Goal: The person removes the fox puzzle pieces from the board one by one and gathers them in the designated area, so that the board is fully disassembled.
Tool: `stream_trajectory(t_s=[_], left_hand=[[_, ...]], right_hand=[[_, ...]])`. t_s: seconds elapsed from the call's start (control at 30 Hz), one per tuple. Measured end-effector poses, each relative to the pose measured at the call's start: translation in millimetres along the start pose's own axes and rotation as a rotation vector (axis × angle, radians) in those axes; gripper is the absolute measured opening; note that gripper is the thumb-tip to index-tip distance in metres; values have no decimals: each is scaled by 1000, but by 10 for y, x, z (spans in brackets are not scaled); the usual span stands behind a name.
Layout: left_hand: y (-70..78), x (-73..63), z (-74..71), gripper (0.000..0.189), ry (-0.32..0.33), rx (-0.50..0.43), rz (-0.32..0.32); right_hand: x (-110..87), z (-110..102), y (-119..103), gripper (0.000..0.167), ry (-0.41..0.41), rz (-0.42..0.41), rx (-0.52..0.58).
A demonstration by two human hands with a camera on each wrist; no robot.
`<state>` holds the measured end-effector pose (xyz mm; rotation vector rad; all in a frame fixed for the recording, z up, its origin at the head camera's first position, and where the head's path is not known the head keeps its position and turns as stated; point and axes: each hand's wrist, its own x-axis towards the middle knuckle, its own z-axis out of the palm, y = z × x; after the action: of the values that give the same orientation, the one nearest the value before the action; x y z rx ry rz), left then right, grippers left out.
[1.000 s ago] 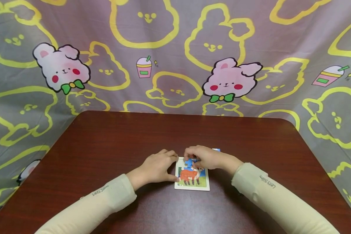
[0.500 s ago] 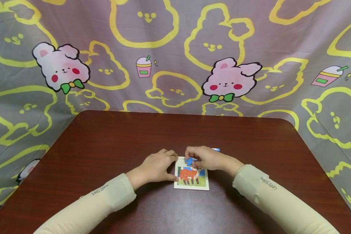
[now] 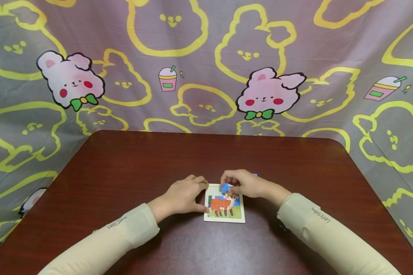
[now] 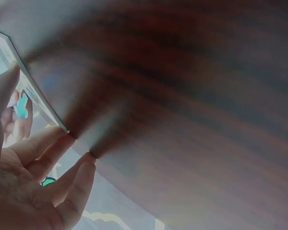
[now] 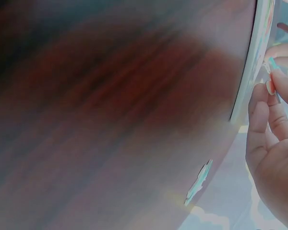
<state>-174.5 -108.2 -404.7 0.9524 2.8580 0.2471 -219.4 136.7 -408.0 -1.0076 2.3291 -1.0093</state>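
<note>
A puzzle board point(image 3: 224, 219) with a pale frame lies on the table, its picture an orange, white-faced animal with dark legs. My left hand point(image 3: 182, 195) rests along the board's left side, thumb and index fingertip at its edge. In the left wrist view, the fingers of that hand are stretched out, and the other fingertips touch the table beyond the board. My right hand point(image 3: 247, 184) pinches a blue puzzle piece point(image 3: 224, 188) between thumb and fingers, over the upper part of the board. The board's upper right corner is hidden behind this hand.
Another blue puzzle piece point(image 3: 255, 175) lies just behind the right hand; the right wrist view shows this loose piece point(image 5: 199, 183) flat on the table. The dark brown table point(image 3: 151, 160) ends at a patterned curtain point(image 3: 206, 68) at the back and sides.
My right hand has lifted the pinched piece slightly and shifted right, uncovering more of the animal's head. My left hand stays at the board's edge.
</note>
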Motion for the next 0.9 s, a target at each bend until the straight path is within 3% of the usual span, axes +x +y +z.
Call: stream_trajectory(t_s=[0.9], left_hand=[[8,4,-5,65,5,2,6]], right_hand=[[-279,-220,176,22,110,-1,-84]])
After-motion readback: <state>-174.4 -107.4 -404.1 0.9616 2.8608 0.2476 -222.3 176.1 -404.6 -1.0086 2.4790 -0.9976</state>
